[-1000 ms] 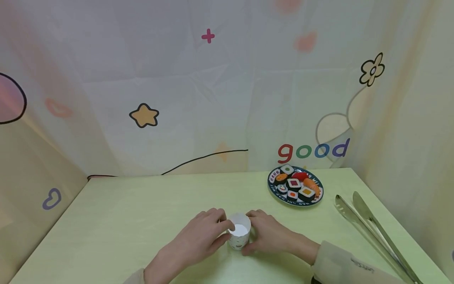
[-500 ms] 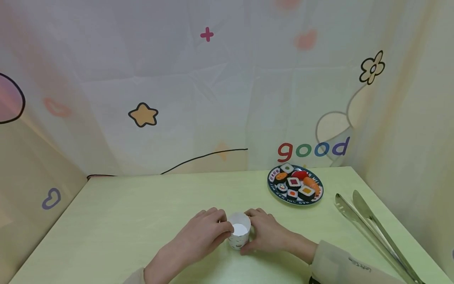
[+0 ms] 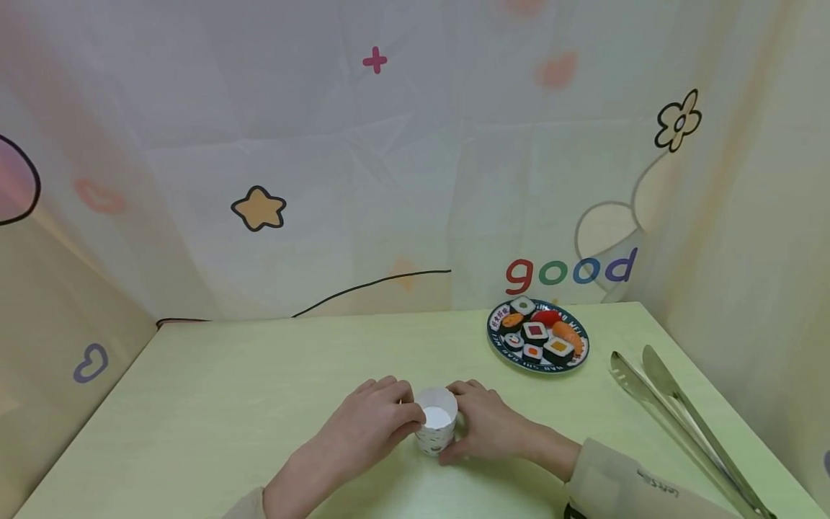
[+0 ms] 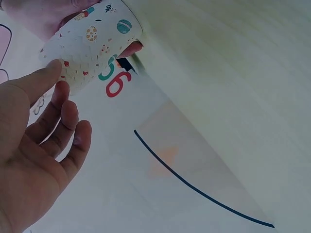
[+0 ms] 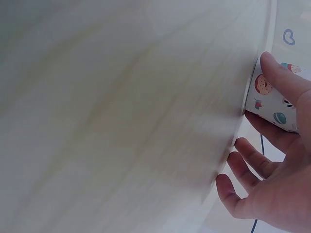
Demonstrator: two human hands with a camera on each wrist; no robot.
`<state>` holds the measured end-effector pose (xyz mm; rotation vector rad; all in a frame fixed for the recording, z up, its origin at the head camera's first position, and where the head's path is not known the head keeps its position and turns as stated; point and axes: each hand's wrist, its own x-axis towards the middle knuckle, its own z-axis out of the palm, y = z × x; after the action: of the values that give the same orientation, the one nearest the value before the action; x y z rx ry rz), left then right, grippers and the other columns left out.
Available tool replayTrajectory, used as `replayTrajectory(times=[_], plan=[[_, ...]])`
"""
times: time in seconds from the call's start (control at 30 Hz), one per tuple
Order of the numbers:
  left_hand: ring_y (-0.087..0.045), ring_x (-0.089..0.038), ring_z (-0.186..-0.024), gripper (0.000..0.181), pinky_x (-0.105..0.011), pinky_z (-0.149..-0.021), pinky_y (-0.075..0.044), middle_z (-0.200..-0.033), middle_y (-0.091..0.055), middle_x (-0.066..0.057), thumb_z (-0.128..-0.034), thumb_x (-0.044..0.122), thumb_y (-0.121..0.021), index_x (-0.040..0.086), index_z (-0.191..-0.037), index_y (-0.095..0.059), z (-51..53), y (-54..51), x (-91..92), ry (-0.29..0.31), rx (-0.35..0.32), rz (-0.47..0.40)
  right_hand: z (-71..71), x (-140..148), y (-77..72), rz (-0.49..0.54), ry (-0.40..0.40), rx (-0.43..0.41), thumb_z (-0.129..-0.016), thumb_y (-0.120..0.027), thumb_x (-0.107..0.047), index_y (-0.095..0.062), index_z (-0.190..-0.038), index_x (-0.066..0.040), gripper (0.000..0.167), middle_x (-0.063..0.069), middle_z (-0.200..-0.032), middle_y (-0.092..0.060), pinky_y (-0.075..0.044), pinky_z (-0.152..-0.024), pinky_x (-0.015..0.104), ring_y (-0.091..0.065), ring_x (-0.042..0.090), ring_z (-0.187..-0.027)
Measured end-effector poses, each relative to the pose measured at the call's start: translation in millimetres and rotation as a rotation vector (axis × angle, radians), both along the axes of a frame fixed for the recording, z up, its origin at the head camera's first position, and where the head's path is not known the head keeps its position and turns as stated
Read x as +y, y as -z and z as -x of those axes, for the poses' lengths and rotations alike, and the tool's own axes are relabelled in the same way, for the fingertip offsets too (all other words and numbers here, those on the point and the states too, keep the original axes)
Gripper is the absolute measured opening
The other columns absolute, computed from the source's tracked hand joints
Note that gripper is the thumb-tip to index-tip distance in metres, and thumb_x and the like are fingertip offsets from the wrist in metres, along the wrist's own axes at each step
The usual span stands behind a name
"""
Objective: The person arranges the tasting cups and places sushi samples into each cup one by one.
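A small white paper cup point(image 3: 434, 434) with printed food drawings stands upright on the table, its mouth facing up. Layered edges near its rim look like several cups nested together. My left hand point(image 3: 372, 422) pinches the rim on the left side with thumb and index finger. In the left wrist view the other fingers point(image 4: 80, 141) are loosely bent and off the cup. From the right, my right hand point(image 3: 489, 424) holds the lower part of the cup point(image 5: 272, 99) between thumb and index finger. Its remaining fingertips point(image 5: 224, 183) are close to the tabletop.
A round dark-rimmed plate point(image 3: 496, 344) with colourful sushi stands at the back right. Long metal tongs point(image 3: 687, 425) lie along the right side of the pale table point(image 3: 227, 404). A printed curtain point(image 3: 311, 166) hangs behind and at both sides.
My left thumb has drawn up closer to the index finger at the rim. Both hands and the cup stay in nearly the same place; the head view shifts slightly.
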<state>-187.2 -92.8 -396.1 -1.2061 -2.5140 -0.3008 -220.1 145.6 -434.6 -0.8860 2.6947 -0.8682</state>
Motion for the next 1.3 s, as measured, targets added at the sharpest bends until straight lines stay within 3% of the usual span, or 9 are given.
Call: replayTrajectory(times=[0.2,0.47,0.73,1.3], plan=[[-0.05,-0.01,-0.078,0.011,-0.022,-0.069,-0.04,-0.088,-0.06,0.008,-0.0856,0.018,-0.085,0.021,-0.093,-0.078,0.0,-1.5,0.2,-0.002,-0.003,-0.001,0.4,0.2,0.2,0.008,0.005,-0.011,-0.073,-0.095,-0.037,-0.069,-0.125,-0.009,0.064,0.009,-0.128,-0.06,-0.039,-0.097,0.061,-0.049,0.03,-0.118],[-0.051,-0.01,-0.079,0.011,-0.022,-0.069,-0.04,-0.088,-0.061,0.008,-0.0871,0.017,-0.084,0.019,-0.096,-0.078,-0.4,-5.2,-0.8,0.007,0.009,0.003,-0.2,1.4,0.1,0.01,-0.012,-0.03,-0.074,-0.095,-0.034,-0.071,-0.12,-0.011,0.056,-0.002,-0.109,-0.062,-0.043,-0.092,0.05,-0.052,0.022,-0.104],[-0.051,-0.01,-0.078,0.012,-0.023,-0.07,-0.041,-0.086,-0.059,0.009,-0.0865,0.015,-0.084,0.02,-0.095,-0.077,0.3,-8.2,-1.4,0.04,0.025,-0.043,0.6,3.9,-1.4,0.08,-0.072,-0.093,-0.078,-0.093,-0.026,-0.066,-0.125,-0.015,0.055,-0.008,-0.116,-0.07,-0.05,-0.098,0.04,-0.062,0.009,-0.105],[-0.054,-0.009,-0.08,0.009,-0.026,-0.075,-0.048,-0.085,-0.061,0.01,-0.0879,0.014,-0.083,0.017,-0.094,-0.078,-1.7,-13.9,-1.9,0.077,0.004,-0.149,-1.2,4.4,-1.8,0.053,-0.07,-0.069,-0.078,-0.092,-0.026,-0.065,-0.125,-0.015,0.056,-0.007,-0.114,-0.069,-0.05,-0.097,0.039,-0.061,0.008,-0.103]])
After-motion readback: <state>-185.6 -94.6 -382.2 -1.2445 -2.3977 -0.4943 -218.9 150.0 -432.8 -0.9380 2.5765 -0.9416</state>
